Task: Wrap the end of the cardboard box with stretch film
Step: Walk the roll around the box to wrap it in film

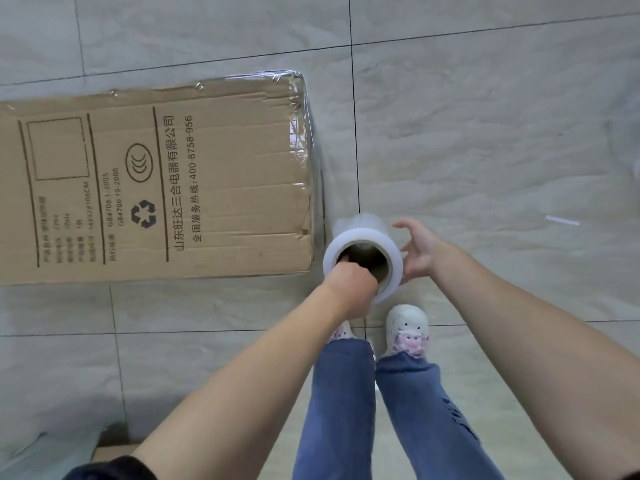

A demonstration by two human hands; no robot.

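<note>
A long cardboard box (145, 188) with black print lies flat on the tiled floor, its right end covered in shiny stretch film (299, 109). A white roll of stretch film (363, 252) stands upright just off the box's near right corner, with film running from it up along the box end. My left hand (349, 282) has its fingers hooked inside the roll's cardboard core and grips it. My right hand (417, 251) is spread open against the roll's right side, fingers straight.
My two feet in light shoes (407, 329) and blue jeans stand just below the roll. Grey floor tiles (485, 133) stretch right and behind. A small white scrap (562, 221) lies on the floor to the right. A cardboard piece (114, 448) and plastic lie bottom left.
</note>
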